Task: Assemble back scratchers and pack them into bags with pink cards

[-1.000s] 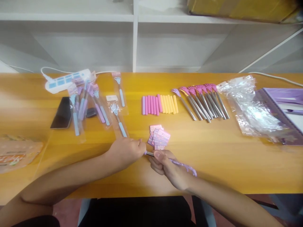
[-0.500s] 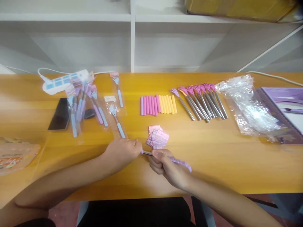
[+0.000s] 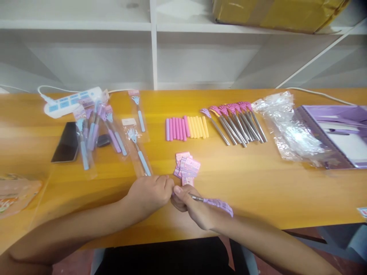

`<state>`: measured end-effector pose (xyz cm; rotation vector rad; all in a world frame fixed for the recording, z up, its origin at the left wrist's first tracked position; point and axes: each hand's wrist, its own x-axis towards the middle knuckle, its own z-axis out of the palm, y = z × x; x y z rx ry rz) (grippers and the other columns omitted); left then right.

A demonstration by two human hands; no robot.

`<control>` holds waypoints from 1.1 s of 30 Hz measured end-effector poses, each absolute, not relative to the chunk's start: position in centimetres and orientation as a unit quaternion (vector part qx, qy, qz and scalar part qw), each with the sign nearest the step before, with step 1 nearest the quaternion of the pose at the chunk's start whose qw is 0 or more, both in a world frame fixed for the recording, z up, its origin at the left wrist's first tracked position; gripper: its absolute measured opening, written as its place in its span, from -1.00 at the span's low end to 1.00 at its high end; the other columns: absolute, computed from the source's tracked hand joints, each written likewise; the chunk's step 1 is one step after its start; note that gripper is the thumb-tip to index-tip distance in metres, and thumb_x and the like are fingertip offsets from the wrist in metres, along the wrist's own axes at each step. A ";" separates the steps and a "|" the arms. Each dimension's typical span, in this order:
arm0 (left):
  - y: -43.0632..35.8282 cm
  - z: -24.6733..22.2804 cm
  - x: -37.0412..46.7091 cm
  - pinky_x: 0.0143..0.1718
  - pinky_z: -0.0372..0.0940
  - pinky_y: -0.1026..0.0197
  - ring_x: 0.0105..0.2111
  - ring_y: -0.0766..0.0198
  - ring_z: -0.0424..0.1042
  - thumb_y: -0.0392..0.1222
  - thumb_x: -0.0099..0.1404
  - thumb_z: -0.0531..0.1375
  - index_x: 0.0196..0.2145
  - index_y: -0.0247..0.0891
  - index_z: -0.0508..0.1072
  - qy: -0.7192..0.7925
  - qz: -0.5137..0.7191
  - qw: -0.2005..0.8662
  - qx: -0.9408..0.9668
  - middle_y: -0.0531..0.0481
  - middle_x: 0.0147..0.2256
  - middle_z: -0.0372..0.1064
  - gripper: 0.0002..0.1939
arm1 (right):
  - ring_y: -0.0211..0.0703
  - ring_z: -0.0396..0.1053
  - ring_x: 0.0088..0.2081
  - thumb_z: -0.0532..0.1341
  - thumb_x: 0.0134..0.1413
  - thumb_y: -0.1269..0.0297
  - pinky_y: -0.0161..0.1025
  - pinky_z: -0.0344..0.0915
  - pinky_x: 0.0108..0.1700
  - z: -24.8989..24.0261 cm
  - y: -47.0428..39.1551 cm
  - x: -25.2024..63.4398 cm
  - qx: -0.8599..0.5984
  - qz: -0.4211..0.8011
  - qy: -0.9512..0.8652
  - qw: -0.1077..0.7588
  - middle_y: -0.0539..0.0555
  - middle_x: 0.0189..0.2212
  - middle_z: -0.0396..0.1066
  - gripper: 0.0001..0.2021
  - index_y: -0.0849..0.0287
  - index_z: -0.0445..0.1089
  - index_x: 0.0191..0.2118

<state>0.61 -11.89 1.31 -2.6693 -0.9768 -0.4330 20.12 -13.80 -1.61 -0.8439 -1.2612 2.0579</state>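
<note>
My right hand (image 3: 187, 202) is closed round the metal rod of a back scratcher with a purple hand-shaped head (image 3: 219, 205), which points right. My left hand (image 3: 153, 193) is a fist against it, wrapped round the scratcher's handle end; the handle is almost wholly hidden. Just above my hands lies a small pile of pink and purple cards (image 3: 187, 166). Behind the cards is a row of purple, pink and yellow tubes (image 3: 186, 128). Several metal-rod scratchers with pink, purple and orange heads (image 3: 236, 124) lie to the right. A bagged blue scratcher (image 3: 140, 152) lies behind my left hand.
More bagged scratchers (image 3: 97, 128) lie at left by a black phone (image 3: 65, 142), a dark oval object (image 3: 103, 140) and a white power strip (image 3: 73, 102). Clear plastic bags (image 3: 295, 131) overlap a purple box (image 3: 341, 133) at right. White shelves hold a taped carton (image 3: 272, 15).
My right hand has moved left along the rod until it meets my left hand, and more rod shows beside the purple head. The whole view has shifted slightly.
</note>
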 end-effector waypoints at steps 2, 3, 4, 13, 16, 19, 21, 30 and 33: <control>-12.0 1.5 0.7 -0.64 0.16 0.15 -0.62 0.23 0.40 -0.46 0.44 0.08 -0.41 -0.20 0.33 -0.341 -0.150 0.142 -0.917 0.08 -0.57 0.33 -0.72 | -0.39 -0.22 -0.56 0.11 0.43 -0.33 -0.25 -0.24 -0.49 -2.1 -13.7 19.8 -0.278 0.815 -0.410 0.299 -0.17 -0.60 -0.23 -0.29 0.08 -0.10 -0.56; -12.0 1.6 0.8 -0.64 0.15 0.15 -0.62 0.23 0.38 -0.46 0.44 0.07 -0.42 -0.20 0.33 -0.345 -0.149 0.146 -0.915 0.09 -0.57 0.31 -0.71 | -0.41 -0.24 -0.57 0.15 0.42 -0.31 -0.26 -0.27 -0.50 -2.3 -13.5 19.6 -0.260 0.835 -0.382 0.300 -0.18 -0.60 -0.25 -0.28 0.08 -0.12 -0.55; -12.1 1.7 0.8 -0.64 0.14 0.14 -0.63 0.24 0.36 -0.47 0.43 0.07 -0.43 -0.19 0.32 -0.350 -0.149 0.149 -0.913 0.10 -0.58 0.29 -0.70 | -0.42 -0.26 -0.59 0.18 0.41 -0.30 -0.28 -0.30 -0.51 -2.4 -13.3 19.6 -0.245 0.851 -0.358 0.298 -0.19 -0.60 -0.27 -0.28 0.08 -0.14 -0.55; -11.7 1.1 0.5 -0.65 0.11 0.15 -0.64 0.24 0.37 -0.48 0.42 0.11 -0.45 -0.20 0.33 -0.360 -0.148 0.156 -0.908 0.11 -0.61 0.27 -0.70 | -0.44 -0.29 -0.60 0.15 0.47 -0.19 -0.31 -0.34 -0.52 -1.6 -12.8 20.2 -0.207 0.896 -0.300 0.254 -0.20 -0.58 -0.27 -0.32 0.08 -0.18 -0.52; -11.2 0.7 0.3 -0.65 0.06 0.14 -0.66 0.25 0.34 -0.49 0.42 0.14 -0.49 -0.19 0.31 -0.351 -0.142 0.165 -0.911 0.12 -0.64 0.24 -0.65 | -0.44 -0.27 -0.59 0.16 0.46 -0.20 -0.32 -0.31 -0.53 -1.0 -13.1 20.3 -0.230 0.878 -0.319 0.272 -0.20 -0.57 -0.23 -0.35 0.09 -0.11 -0.51; -10.5 0.6 0.3 -0.63 0.03 0.17 -0.65 0.28 0.33 -0.53 0.41 0.15 -0.51 -0.20 0.28 -0.336 -0.154 0.166 -0.914 0.13 -0.63 0.25 -0.62 | -0.44 -0.25 -0.59 0.20 0.43 -0.22 -0.33 -0.27 -0.54 -0.5 -13.2 20.3 -0.251 0.863 -0.332 0.286 -0.20 -0.56 -0.18 -0.36 0.10 -0.07 -0.48; -9.9 0.5 0.3 -0.63 0.01 0.17 -0.64 0.29 0.33 -0.53 0.43 0.15 -0.51 -0.21 0.29 -0.325 -0.171 0.175 -0.913 0.13 -0.62 0.26 -0.62 | -0.45 -0.24 -0.59 0.20 0.42 -0.24 -0.33 -0.25 -0.54 -0.3 -13.2 20.4 -0.259 0.851 -0.347 0.297 -0.20 -0.57 -0.15 -0.36 0.10 -0.04 -0.48; -8.6 0.1 -0.6 -0.61 -0.02 0.16 -0.63 0.30 0.28 -0.47 0.49 0.17 -0.52 -0.20 0.26 -0.309 -0.167 0.201 -0.915 0.14 -0.64 0.23 -0.59 | -0.43 -0.21 -0.60 0.16 0.42 -0.29 -0.32 -0.18 -0.56 -0.1 -13.3 20.6 -0.301 0.800 -0.404 0.326 -0.19 -0.60 -0.15 -0.35 0.08 -0.04 -0.50; -8.3 0.2 -1.0 -0.61 -0.04 0.17 -0.63 0.31 0.26 -0.47 0.50 0.15 -0.51 -0.21 0.28 -0.303 -0.166 0.205 -0.916 0.14 -0.64 0.22 -0.59 | -0.43 -0.22 -0.61 0.17 0.41 -0.29 -0.32 -0.19 -0.57 -0.2 -13.2 20.5 -0.298 0.799 -0.402 0.334 -0.20 -0.61 -0.16 -0.34 0.07 -0.05 -0.50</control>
